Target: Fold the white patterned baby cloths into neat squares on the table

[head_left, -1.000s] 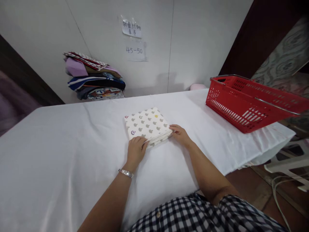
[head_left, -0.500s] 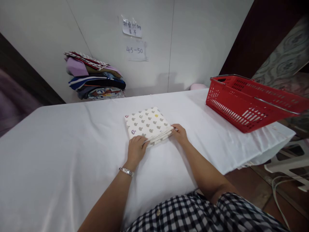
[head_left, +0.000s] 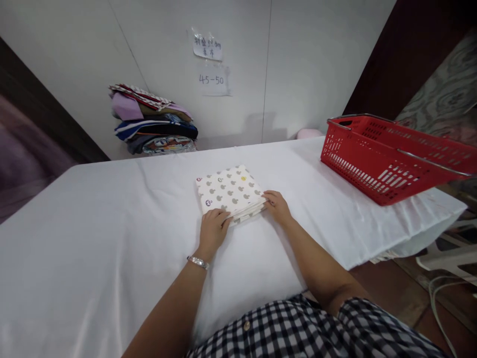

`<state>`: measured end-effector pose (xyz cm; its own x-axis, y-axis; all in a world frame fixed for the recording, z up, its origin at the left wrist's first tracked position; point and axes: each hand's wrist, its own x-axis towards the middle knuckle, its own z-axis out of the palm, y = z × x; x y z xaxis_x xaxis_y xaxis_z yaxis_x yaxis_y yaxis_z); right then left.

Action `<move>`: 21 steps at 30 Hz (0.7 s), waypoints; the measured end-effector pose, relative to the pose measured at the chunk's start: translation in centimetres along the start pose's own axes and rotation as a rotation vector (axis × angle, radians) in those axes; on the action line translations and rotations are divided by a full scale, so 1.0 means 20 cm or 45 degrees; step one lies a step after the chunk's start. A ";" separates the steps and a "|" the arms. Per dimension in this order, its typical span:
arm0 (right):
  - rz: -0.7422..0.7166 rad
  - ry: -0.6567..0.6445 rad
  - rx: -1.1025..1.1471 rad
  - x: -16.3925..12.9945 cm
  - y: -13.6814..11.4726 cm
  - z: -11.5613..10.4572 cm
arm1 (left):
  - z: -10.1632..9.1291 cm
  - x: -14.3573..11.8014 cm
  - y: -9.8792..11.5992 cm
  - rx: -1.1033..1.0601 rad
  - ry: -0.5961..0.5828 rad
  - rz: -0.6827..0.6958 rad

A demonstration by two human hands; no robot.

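A white cloth [head_left: 229,188] with grey, purple and yellow motifs lies folded into a thick square on the white-covered table. My left hand [head_left: 215,226], with a silvery band at its wrist, is closed on the near left corner, its fingertips over the top layer. At the near right corner, my right hand [head_left: 278,206] pinches the cloth's edge between thumb and fingers. Several folded layers show along the near edge between the hands. The undersides of the layers are hidden.
A red plastic basket [head_left: 372,164] with metal handles stands at the table's right end. Beyond the far edge, at left, is a stack of folded fabrics [head_left: 156,119]. White tablecloth [head_left: 112,238] covers the table; paper signs [head_left: 215,81] hang on the wall.
The view has shifted slightly, so everything sits a little further right. Both hands stay at the same corners, and the near edge's layers look slightly flatter and closer together.
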<state>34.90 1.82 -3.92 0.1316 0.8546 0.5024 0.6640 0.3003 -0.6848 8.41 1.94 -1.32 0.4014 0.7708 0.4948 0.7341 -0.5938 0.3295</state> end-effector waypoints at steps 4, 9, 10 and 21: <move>0.063 0.045 0.019 0.01 0.01 0.02 | -0.01 0.00 0.01 -0.013 -0.021 -0.018; 0.060 0.000 0.112 -0.01 0.02 0.00 | 0.00 0.00 0.00 -0.025 0.011 0.000; 0.037 -0.008 0.125 -0.01 0.02 0.00 | 0.00 0.00 0.00 -0.028 0.020 0.003; -0.289 -0.054 -0.057 0.01 -0.02 0.01 | -0.01 0.00 0.01 -0.055 0.003 -0.021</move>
<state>34.49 1.96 -3.66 -0.0549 0.7847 0.6175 0.7052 0.4683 -0.5323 8.42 1.81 -1.15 0.3880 0.7799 0.4910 0.7162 -0.5905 0.3719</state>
